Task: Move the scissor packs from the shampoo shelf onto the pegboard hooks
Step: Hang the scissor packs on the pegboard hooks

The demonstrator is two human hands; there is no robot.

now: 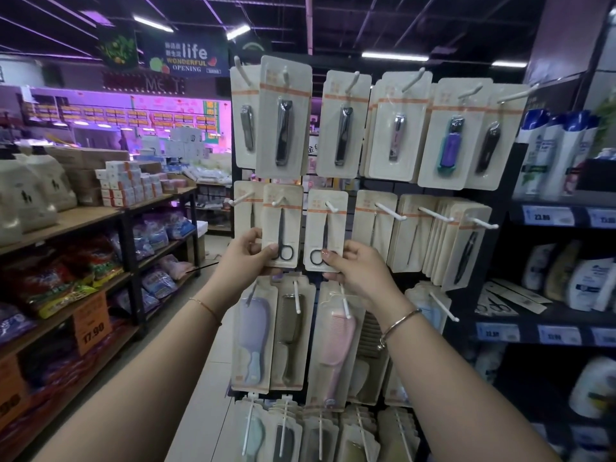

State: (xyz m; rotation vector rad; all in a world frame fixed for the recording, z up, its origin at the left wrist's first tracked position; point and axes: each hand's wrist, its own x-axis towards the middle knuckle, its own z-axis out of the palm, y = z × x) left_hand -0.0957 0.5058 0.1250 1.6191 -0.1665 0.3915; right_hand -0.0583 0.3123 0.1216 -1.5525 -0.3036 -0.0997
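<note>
Two beige scissor packs hang side by side on white hooks in the pegboard's (310, 181) second row. My left hand (248, 253) grips the bottom of the left scissor pack (282, 218), thumb on its front. The bottom of the right scissor pack (328, 221) is pinched by my right hand (358, 273). Each pack's hole sits over a hook tip. More scissor packs (506, 300) lie flat on the shampoo shelf (546, 331) at the right, in front of white bottles.
Nail clipper packs fill the top pegboard row, tweezer packs hang right of the scissors, comb packs (288, 331) hang below. Long white hooks (443, 306) jut out near my right wrist. Shampoo bottles (556, 151) stand on the right shelves. A goods rack (100, 248) lines the aisle on the left.
</note>
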